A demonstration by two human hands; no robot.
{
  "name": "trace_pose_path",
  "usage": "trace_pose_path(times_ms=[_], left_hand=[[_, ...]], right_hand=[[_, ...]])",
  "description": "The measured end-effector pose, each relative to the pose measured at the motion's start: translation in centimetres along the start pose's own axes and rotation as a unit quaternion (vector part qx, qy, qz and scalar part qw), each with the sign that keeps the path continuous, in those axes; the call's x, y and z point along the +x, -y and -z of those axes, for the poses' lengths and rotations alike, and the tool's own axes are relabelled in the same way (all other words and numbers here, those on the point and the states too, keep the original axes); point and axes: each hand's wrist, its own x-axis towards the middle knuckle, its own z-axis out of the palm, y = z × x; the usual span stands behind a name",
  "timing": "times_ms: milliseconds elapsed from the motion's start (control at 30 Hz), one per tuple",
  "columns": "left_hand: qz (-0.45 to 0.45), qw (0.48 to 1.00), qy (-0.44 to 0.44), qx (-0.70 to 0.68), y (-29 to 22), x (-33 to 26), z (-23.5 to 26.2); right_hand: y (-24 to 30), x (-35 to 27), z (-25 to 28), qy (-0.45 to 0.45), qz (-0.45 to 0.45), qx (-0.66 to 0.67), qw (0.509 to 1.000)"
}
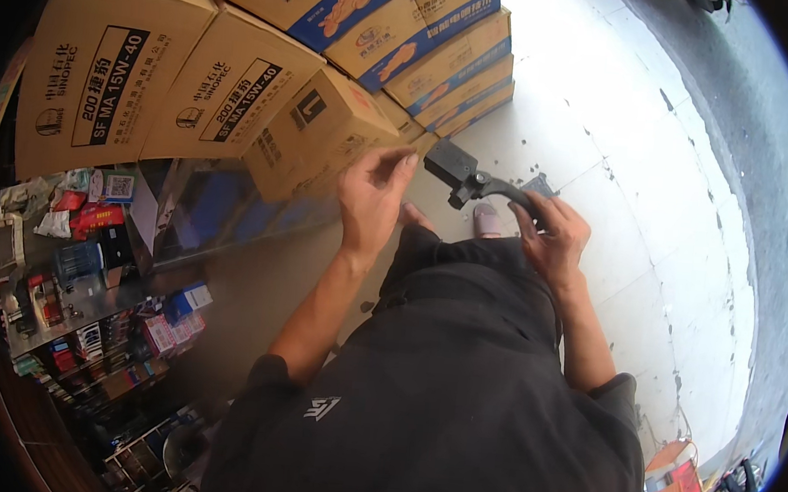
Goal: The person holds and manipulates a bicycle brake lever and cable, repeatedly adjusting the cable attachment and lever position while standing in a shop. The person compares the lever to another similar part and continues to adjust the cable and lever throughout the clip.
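Right hand [556, 234] gripping black bracket [464, 175], left hand [372, 197] raised, fingers seemingly pinched

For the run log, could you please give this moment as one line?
right hand: grips black tool | left hand: empty, near tool head | boxes behind

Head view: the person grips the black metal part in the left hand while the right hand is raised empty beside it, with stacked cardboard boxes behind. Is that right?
Not quite: the hands are swapped. The head view shows the right hand gripping the black metal part, while the left hand is raised empty beside it. The stacked cardboard boxes behind are as described.
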Motion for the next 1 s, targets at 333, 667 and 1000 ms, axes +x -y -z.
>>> trace_pose_path(times_ms=[333,667,1000], left_hand=[[-0.094,0.986,0.047,0.131,-0.3,-0.2,-0.7],[-0.005,0.993,0.025,0.112,0.2,-0.4,-0.5],[-0.014,0.995,0.021,0.101,0.2,-0.8,-0.2]], right_hand=[[-0.7,0.3,0.0,-0.019,0.07,-0.062,0.995],[-0.7,-0.2,-0.3,-0.027,0.074,-0.066,0.995],[-0.4,-0.5,-0.4,-0.032,0.064,-0.062,0.995]])
